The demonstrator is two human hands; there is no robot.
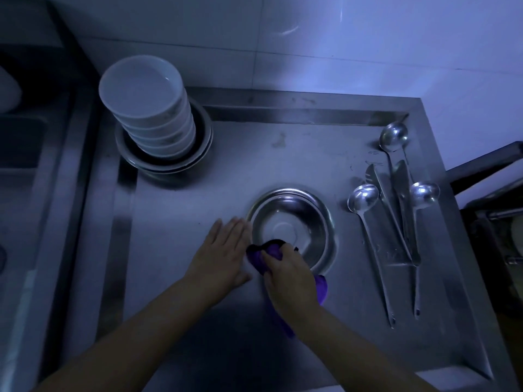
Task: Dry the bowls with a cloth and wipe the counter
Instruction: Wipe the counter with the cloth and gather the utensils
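Both forearms enter from 6 o'clock, bare, angling toward the centre of the steel counter [198,193]. Left hand [223,250] lies flat, palm down, fingers straight and together, their tips just at the 9 o'clock rim of the metal bowl [300,222]; it holds nothing. Right hand [288,275] is curled, knuckles up, gripping a bunched purple cloth [266,254] and pressing it over the bowl's near rim at about 7 o'clock; a loose tail of cloth trails back under the wrist toward 6 o'clock. The bowl is round, shallow, polished steel with a broad flat lip and a pale flat base, standing upright on the counter just right of centre. At 10 o'clock a tilted stack of white bowls [150,108], smooth and glazed, sits nested inside wider, darker dishes [169,162]. At 3 o'clock three long-handled steel ladles [365,199] and flat utensils lie side by side, handles toward 6 o'clock. The counter is brushed metal with a raised border, dull and faintly smudged.
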